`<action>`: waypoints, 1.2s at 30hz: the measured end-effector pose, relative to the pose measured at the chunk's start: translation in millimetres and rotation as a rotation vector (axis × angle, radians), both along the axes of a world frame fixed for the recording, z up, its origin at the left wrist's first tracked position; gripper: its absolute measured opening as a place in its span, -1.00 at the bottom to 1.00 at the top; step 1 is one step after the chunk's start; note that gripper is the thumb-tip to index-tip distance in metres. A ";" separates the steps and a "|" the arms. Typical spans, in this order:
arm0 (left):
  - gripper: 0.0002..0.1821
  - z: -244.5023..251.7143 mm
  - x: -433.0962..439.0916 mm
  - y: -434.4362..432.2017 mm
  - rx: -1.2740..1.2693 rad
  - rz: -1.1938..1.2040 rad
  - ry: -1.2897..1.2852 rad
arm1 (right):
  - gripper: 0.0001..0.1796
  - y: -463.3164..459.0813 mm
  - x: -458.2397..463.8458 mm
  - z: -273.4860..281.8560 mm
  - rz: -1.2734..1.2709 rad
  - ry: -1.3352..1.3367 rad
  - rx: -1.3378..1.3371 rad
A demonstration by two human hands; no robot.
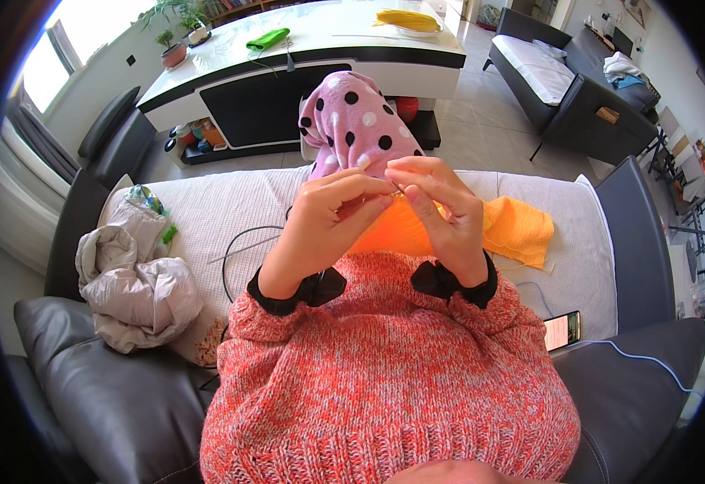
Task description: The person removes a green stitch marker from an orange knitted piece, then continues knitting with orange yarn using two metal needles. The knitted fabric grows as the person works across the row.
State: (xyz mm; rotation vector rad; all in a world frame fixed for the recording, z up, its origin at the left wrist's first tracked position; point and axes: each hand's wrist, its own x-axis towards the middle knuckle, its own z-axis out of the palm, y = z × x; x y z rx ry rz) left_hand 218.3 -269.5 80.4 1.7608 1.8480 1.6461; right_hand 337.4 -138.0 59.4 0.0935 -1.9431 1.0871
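Both hands meet in front of the chest at the top edge of an orange knitted piece [397, 230]. My left hand [322, 224] pinches a thin knitting needle [251, 247] whose long grey shaft sticks out to the left below the wrist. My right hand [443, 212] pinches a dark needle tip [397, 187] close to the left fingertips; the rest of that needle is hidden by the fingers. Part of the orange fabric lies to the right of the right hand on the sofa, with a loose yarn end. Black bands are on both wrists.
A crumpled light grey garment [147, 296] lies on the sofa cover at left. A phone [563, 331] with a blue cable rests at right. Beyond the polka-dot covered knees stands a white-topped table [328, 48] with green knitting [267, 39] and a plate of yellow yarn [410, 22].
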 end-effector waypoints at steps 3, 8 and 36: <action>-0.87 -1.9 -0.4 1.6 0.030 0.005 -0.111 | -0.81 3.3 2.7 -0.6 0.011 0.042 -0.118; -0.87 -1.1 -3.8 -6.8 0.027 -0.070 -0.372 | -0.75 17.4 12.1 5.0 0.129 -0.148 -0.161; -0.87 13.0 -50.0 -12.1 0.277 -0.179 -1.042 | -0.73 163.8 12.7 -14.6 0.332 -0.589 -0.512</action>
